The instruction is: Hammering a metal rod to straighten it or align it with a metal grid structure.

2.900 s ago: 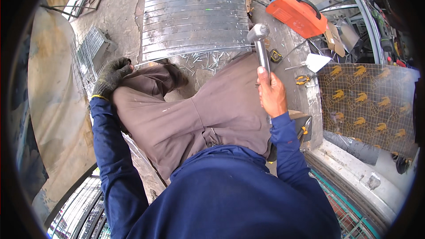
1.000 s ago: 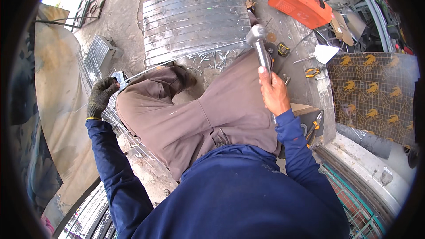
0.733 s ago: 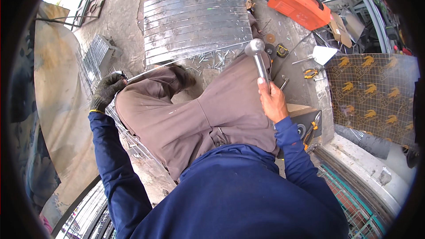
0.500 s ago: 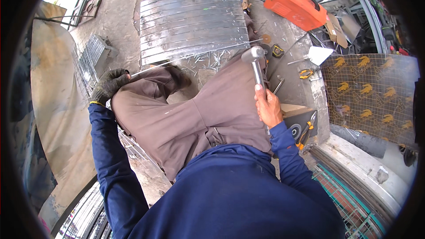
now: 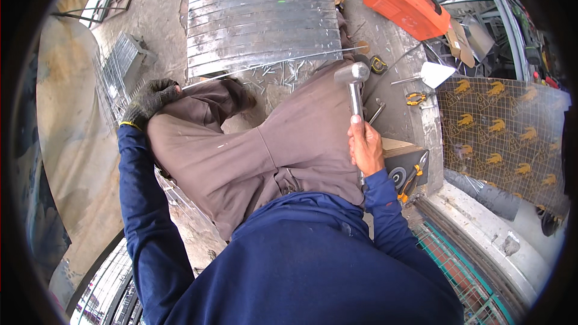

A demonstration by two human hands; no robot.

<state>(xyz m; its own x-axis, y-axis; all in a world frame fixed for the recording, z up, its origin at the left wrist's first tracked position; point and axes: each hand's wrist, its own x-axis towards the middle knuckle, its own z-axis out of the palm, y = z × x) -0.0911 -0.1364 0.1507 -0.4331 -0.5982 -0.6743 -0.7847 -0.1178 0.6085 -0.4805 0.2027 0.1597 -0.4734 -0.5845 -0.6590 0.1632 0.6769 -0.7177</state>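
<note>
My left hand point(image 5: 150, 102), in a dark knit glove, is closed around the near end of a thin metal rod point(image 5: 241, 73) beside my left knee. The rod runs to the right, along the near edge of a platform of flat metal slats point(image 5: 262, 24). Bare, my right hand point(image 5: 366, 149) grips the handle of a ball-peen hammer point(image 5: 356, 101) over my right thigh. The hammer's shiny head points away from me, clear of the rod. Several short metal pieces point(image 5: 283, 75) lie scattered below the platform's near edge.
An orange machine with a black handle point(image 5: 409, 5) stands at far right. A tape measure point(image 5: 378, 64), yellow-handled pliers point(image 5: 415, 99) and a white triangular plate point(image 5: 436, 74) lie on the right. Stacked metal tubes point(image 5: 123, 57) sit at left. More pliers point(image 5: 412, 183) rest near my right forearm.
The whole view has shifted slightly. The rod's far end has moved a little to the right, over the brown disc. Both hands keep their hold, and the hammer stays over my right thigh.
</note>
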